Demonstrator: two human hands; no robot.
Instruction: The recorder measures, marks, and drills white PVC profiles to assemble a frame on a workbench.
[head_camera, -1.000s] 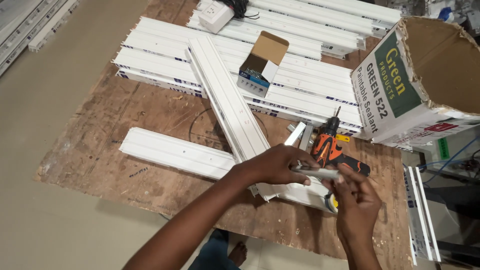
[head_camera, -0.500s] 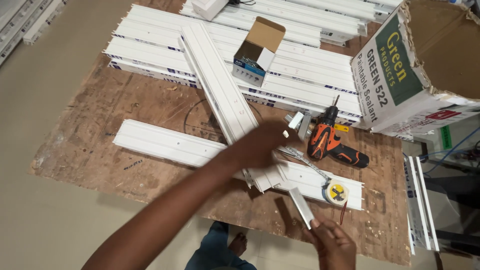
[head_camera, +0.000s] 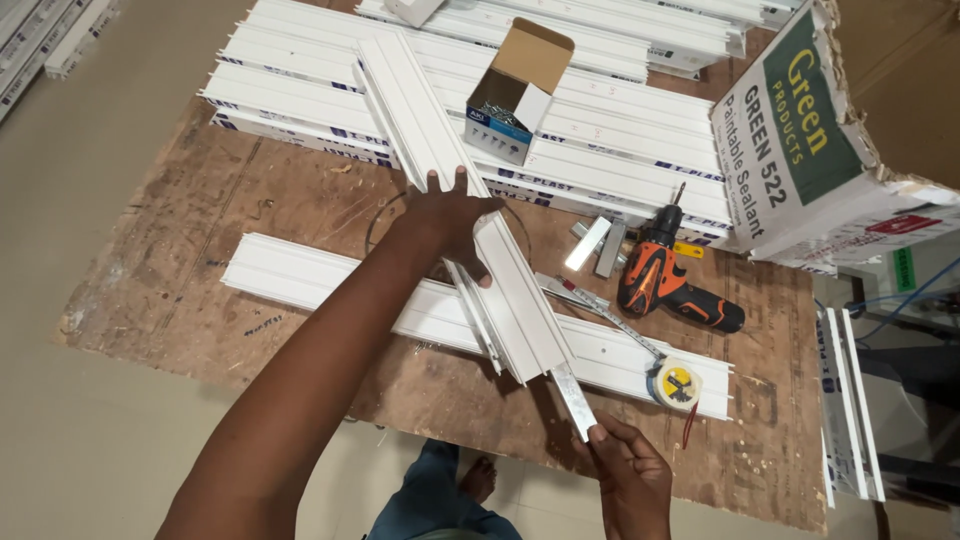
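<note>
Head-cam view looking down at a worn plywood board (head_camera: 200, 290) lying on a pale floor.

Left hand (head_camera: 450, 215), centre of frame, lies palm-down w/ fingers spread on a long white plastic channel (head_camera: 450, 190) that runs diagonally from upper centre down toward lower centre. Hand is flat, pressing, not wrapped round it.

Right hand (head_camera: 625, 470), bottom centre-right, pinches the lower end of a short, narrow grey-white strip (head_camera: 574, 398) between thumb & fingers. The strip's upper end meets the lower end of the diagonal channel; can't tell if it sits inside or just touches.

Under the diagonal channel, a second white channel (head_camera: 330, 285) lies across the board, left to right.

Right of centre: an orange & black cordless drill (head_camera: 665, 285) on its side. Near it, toward lower right, a yellow tape measure (head_camera: 678, 383) w/ its blade pulled out toward the drill.

Top of frame: a stack of more white channels (head_camera: 300, 75), w/ an open small cardboard box of screws (head_camera: 515, 95) resting on them. Upper right: a big white & green carton (head_camera: 800, 150), partly out of frame.

Bottom centre: the person's bare foot (head_camera: 478, 478) on the floor.
</note>
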